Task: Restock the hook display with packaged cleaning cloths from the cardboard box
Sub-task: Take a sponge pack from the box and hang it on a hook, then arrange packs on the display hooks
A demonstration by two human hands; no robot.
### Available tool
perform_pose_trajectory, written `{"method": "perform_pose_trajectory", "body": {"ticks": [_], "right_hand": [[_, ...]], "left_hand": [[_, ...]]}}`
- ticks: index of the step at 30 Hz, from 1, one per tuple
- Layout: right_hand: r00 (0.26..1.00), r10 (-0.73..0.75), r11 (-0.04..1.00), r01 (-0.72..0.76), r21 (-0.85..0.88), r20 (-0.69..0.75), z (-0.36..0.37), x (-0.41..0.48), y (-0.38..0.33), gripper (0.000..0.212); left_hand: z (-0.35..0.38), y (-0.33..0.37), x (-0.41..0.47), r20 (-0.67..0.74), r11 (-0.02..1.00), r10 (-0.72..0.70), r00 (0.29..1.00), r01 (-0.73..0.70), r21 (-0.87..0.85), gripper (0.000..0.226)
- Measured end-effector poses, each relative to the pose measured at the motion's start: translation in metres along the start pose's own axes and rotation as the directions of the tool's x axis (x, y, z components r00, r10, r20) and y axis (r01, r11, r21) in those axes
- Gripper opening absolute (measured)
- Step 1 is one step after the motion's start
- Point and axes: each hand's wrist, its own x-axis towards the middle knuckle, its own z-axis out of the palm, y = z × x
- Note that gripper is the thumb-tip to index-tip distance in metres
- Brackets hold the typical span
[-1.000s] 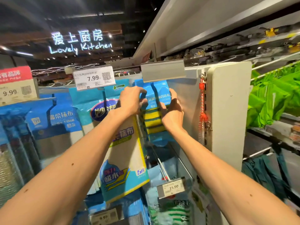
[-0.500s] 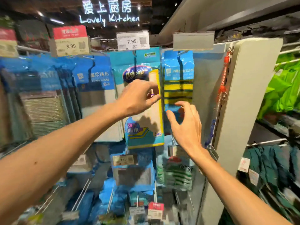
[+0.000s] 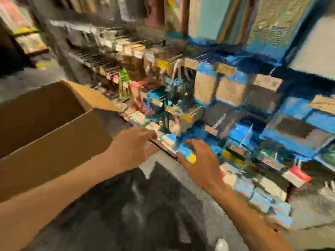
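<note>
The view is badly blurred. An open brown cardboard box [image 3: 54, 127] stands at the left, and its inside is hidden from here. My left hand [image 3: 134, 145] hangs just right of the box's near corner with loosely curled fingers and holds nothing. My right hand [image 3: 199, 160] is spread in front of the lower hooks, apart from them, also with nothing in it. Blue packaged cleaning cloths [image 3: 230, 89] hang in rows on the hook display [image 3: 213, 122] at the centre and right.
Dark grey floor [image 3: 145, 205] fills the space below my arms. More shelves with small goods [image 3: 101, 57] run away to the upper left behind the box. Price tags [image 3: 297, 174] stick out from the lower hooks at the right.
My head has swung down and left, from the top hooks to the lower display and the box. Both hands have dropped away from the hung blue-and-yellow pack.
</note>
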Motion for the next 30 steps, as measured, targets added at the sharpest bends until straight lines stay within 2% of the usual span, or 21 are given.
{"method": "perform_pose_trajectory", "body": {"ticks": [3, 5, 8, 11, 15, 19, 21, 22, 25, 30], "right_hand": [[0.985, -0.058, 0.998, 0.052, 0.045, 0.162, 0.069, 0.01, -0.06, 0.05], [0.961, -0.13, 0.991, 0.118, 0.067, 0.242, 0.113, 0.018, -0.093, 0.045], [0.907, -0.237, 0.971, 0.221, 0.085, 0.348, 0.172, 0.039, -0.135, 0.05], [0.808, -0.291, 0.956, 0.268, 0.12, 0.512, 0.231, 0.067, -0.172, 0.05], [0.725, -0.414, 0.905, 0.393, 0.163, 0.55, 0.315, 0.114, -0.219, 0.044], [0.637, -0.482, 0.847, 0.515, 0.134, 0.601, 0.406, 0.176, -0.276, 0.04], [0.586, -0.495, 0.831, 0.534, 0.154, 0.642, 0.451, 0.207, -0.304, 0.035], [0.55, -0.47, 0.84, 0.519, 0.158, 0.69, 0.471, 0.22, -0.317, 0.035], [0.369, -0.366, 0.818, 0.565, 0.106, 0.854, 0.533, 0.251, -0.347, 0.04], [0.103, -0.229, 0.782, 0.611, 0.12, 0.968, 0.623, 0.264, -0.363, 0.044]], "left_hand": [[0.003, -0.081, -0.059, 0.032, 0.97, -0.242, 0.97, 0.242, -0.02, 0.034], [0.004, -0.126, -0.09, 0.031, 0.915, -0.398, 0.917, 0.399, -0.056, 0.032], [0.01, -0.192, -0.128, -0.002, 0.811, -0.583, 0.812, 0.582, -0.063, 0.036], [0.02, -0.254, -0.155, -0.052, 0.693, -0.72, 0.692, 0.713, -0.106, 0.035], [0.029, -0.338, -0.173, -0.186, 0.539, -0.839, 0.512, 0.827, -0.156, 0.033], [0.031, -0.441, -0.178, -0.196, 0.401, -0.909, 0.368, 0.9, -0.17, 0.035], [0.031, -0.491, -0.178, -0.109, 0.338, -0.941, 0.321, 0.919, -0.204, 0.031], [0.031, -0.513, -0.178, -0.019, 0.307, -0.951, 0.31, 0.931, -0.198, 0.029], [0.037, -0.577, -0.178, 0.258, 0.246, -0.926, 0.275, 0.959, -0.138, 0.026], [0.074, -0.649, -0.184, 0.519, 0.219, -0.809, 0.275, 0.961, -0.168, 0.029]]}}
